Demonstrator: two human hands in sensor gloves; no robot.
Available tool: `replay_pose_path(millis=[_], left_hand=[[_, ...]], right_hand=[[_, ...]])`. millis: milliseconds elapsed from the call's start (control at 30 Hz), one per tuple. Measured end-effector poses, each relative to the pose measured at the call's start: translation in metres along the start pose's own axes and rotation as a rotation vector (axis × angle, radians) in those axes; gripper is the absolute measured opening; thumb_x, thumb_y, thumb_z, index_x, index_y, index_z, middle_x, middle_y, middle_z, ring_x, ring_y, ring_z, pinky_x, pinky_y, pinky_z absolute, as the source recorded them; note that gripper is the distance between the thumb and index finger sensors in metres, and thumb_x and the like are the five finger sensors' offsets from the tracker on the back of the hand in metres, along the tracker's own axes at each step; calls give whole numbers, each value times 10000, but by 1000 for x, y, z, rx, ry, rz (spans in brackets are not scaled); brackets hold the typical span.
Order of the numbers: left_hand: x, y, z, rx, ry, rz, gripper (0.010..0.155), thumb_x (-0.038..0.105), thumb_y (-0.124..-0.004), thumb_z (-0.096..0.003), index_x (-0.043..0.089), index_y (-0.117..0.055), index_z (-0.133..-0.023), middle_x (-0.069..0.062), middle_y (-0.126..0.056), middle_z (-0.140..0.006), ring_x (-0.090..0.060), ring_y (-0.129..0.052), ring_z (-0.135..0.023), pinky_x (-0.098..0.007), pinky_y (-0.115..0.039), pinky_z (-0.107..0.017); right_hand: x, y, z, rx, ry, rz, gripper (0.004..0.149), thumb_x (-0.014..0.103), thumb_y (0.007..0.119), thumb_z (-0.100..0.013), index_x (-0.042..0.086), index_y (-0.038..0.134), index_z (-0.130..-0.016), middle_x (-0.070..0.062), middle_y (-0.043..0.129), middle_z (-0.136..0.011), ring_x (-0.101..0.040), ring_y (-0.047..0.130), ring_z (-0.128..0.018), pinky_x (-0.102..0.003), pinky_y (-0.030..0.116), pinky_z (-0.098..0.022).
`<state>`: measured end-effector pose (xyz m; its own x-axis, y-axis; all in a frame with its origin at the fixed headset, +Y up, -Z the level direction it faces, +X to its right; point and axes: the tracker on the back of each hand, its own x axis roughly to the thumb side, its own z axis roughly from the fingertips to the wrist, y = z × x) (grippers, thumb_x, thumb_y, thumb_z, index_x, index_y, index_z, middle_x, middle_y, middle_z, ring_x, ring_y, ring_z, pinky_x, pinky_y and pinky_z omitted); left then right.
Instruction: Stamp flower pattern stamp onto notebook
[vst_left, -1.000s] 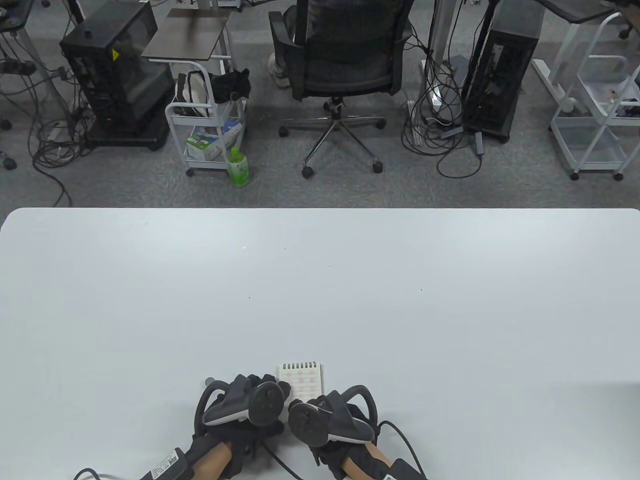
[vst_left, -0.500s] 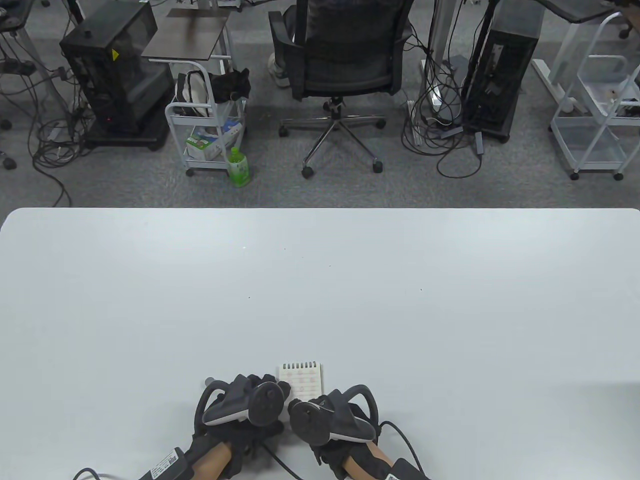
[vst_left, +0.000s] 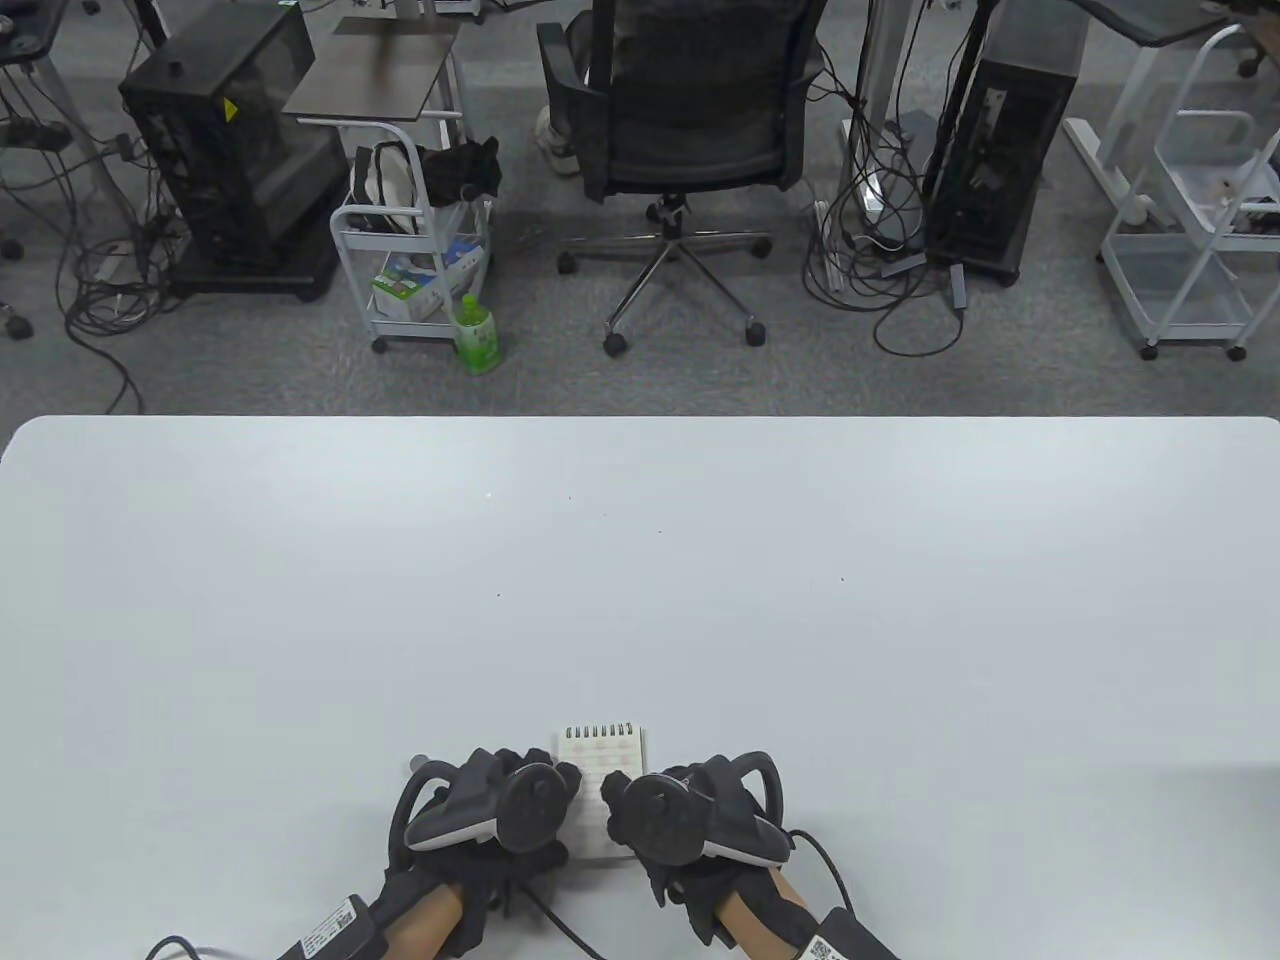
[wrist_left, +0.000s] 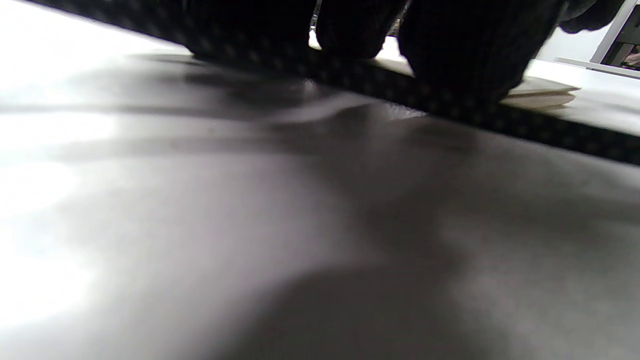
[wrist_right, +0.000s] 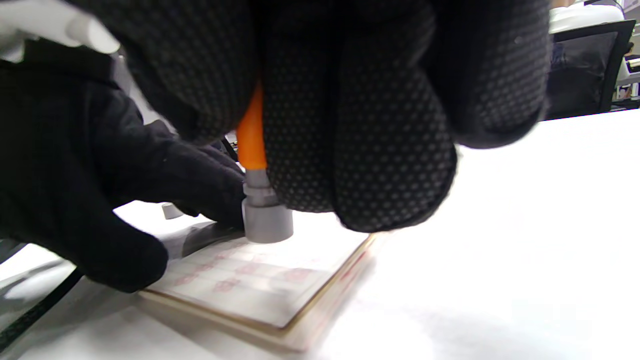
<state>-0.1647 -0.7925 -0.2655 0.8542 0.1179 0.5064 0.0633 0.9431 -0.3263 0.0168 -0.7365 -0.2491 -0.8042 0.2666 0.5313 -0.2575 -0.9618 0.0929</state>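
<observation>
Both hands sit at the bottom center of the table view, right up against each other w/ the notebook (vst_left: 604, 760) between them on the white surface (vst_left: 640, 600). It's a small spiral-bound pad, coil along its far edge, lying flat, and the open page has rows of faint pink prints on it. The right hand (vst_left: 690, 815) has its grip closed around the stamp (wrist_right: 262, 200): orange shaft disappearing up into the gloved fingers (wrist_right: 360, 140), grey round head at the bottom. In the right wrist view the head is upright and looks to be pressed flat onto the page, around the middle-left of that frame, tho I can't 100% tell if it's touching or a hair above. The left hand (vst_left: 490, 810) is just left of the pad, fingers reaching onto the notebook's left part and resting on the paper. In the left wrist view the left fingertips (wrist_left: 450, 55) are down at the pad's edge near the top of the frame, so it's pressing on it rather than gripping anything; whether the grip counts as open or closed I can't really tell, the tracker covers most of it from above. A tiny grey cap-looking thing (wrist_right: 172, 211) sits on the surface behind the left hand, too blurry to say what it is. Background at the top of the table view: office chair (vst_left: 690, 120), a white cart (vst_left: 410, 250) and a green bottle (vst_left: 476, 335) on the floor.
</observation>
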Motion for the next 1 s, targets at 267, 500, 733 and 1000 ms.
replay_pose_path(millis=[267,500,733,1000], left_hand=[[0,0,0,0,0,0,750,483,-762,-393,183,-520,-1037,-175,-477,-1063,-459,-519,-919,-637,-487,-632],[0,0,0,0,1,0,749,483,-762,-394,184,-520,-1037,-176,-476,-1062,-460,-518,-918,-637,-486,-632],[-1,0,0,0,1,0,749,482,-762,-394,182,-520,-1036,-177,-476,-1062,-459,-519,-919,-637,-487,-632],[-1,0,0,0,1,0,750,482,-762,-394,182,-520,-1037,-176,-476,-1062,-461,-519,-918,-637,-486,-632]], right_hand=[[-5,-2,0,43,-2,1,457,316,922,-366,131,901,-783,-149,1017,-578,-301,1099,-405,-524,850,-434],[-1,4,-1,62,-16,13,455,318,919,-369,137,901,-785,-146,1016,-582,-299,1098,-409,-523,850,-437],[1,8,-2,77,-20,22,455,318,917,-370,140,898,-788,-144,1015,-585,-299,1098,-412,-522,849,-439],[2,11,-2,86,-21,36,455,319,915,-372,140,896,-790,-144,1014,-587,-297,1098,-414,-522,849,-439]])
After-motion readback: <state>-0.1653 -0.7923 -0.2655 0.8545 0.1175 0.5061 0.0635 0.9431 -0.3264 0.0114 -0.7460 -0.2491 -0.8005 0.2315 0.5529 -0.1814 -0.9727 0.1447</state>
